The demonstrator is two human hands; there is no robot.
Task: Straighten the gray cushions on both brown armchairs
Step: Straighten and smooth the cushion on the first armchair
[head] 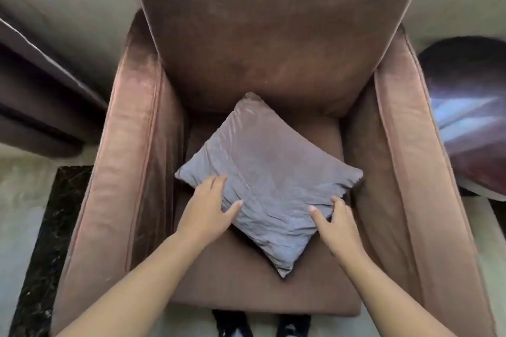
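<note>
A gray cushion [269, 172] lies flat on the seat of a brown armchair [262, 44], turned like a diamond with one corner toward the backrest and one toward me. My left hand [208, 208] lies on its near-left edge, fingers spread on the wrinkled fabric. On the near-right edge, my right hand [335, 226] has its thumb on top and its fingers curled around the edge. Only this one armchair is in view.
A dark marble floor strip [52, 241] runs along the chair's left side. Brown curtains [35, 96] hang at the left. A round dark glossy table [471, 115] stands beside the right armrest. My shoes [260, 324] show just below the seat's front edge.
</note>
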